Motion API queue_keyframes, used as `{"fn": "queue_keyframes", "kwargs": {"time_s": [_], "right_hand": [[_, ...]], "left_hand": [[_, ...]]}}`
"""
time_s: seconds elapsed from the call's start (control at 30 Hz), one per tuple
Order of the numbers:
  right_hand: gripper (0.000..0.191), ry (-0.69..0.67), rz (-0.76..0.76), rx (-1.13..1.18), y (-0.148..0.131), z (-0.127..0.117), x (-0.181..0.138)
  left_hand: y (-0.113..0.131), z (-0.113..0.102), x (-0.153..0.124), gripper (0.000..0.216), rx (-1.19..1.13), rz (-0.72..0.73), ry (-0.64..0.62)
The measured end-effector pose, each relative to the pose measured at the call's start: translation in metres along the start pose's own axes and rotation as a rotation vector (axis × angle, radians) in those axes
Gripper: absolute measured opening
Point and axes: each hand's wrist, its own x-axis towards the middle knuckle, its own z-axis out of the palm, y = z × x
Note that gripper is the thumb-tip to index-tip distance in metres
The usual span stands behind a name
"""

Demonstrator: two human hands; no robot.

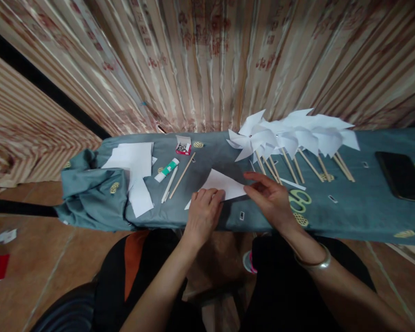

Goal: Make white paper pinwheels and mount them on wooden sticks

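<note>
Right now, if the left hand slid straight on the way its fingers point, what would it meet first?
The folded white paper, which the left hand touches at its near edge; beyond it probably the paper pinwheels, though depth is unclear.

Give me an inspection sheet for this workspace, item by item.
Surface: grey-teal cloth over a narrow board, bunched at its left end.
Job's things: white paper triangle, flat on the cloth.
Clutter: paper sheets, glue stick, wooden stick and pin box at left; paper pinwheels, green-handled scissors and dark phone at right.
Hands: left hand presses curled fingers on the triangle; right hand pinches its right corner.
Cables: nothing seen.
Surroundings: patterned curtain behind; tiled floor with paper scraps at left.
</note>
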Motion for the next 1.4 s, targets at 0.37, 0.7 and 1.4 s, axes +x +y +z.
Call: {"fn": "queue_keyframes", "kwargs": {"time_s": [0.37, 0.7, 1.4], "right_hand": [[0.052, -0.147, -0.409, -0.469, -0.017, -0.045, -0.005], [0.02, -0.574, -0.579, -0.679, 0.012, -0.03, -0.028], [0.013, -0.266, -0.248, -0.5, 0.04, 0.014, 0.012]], "left_hand": [[0.01, -0.016, 0.036, 0.017, -0.243, 0.187, 0.235], [-0.002, 0.011, -0.026, 0.027, -0.266, 0.135, -0.169], [-0.014, 0.011, -0.043, 0.049, -0.331, -0.014, -0.215]]}}
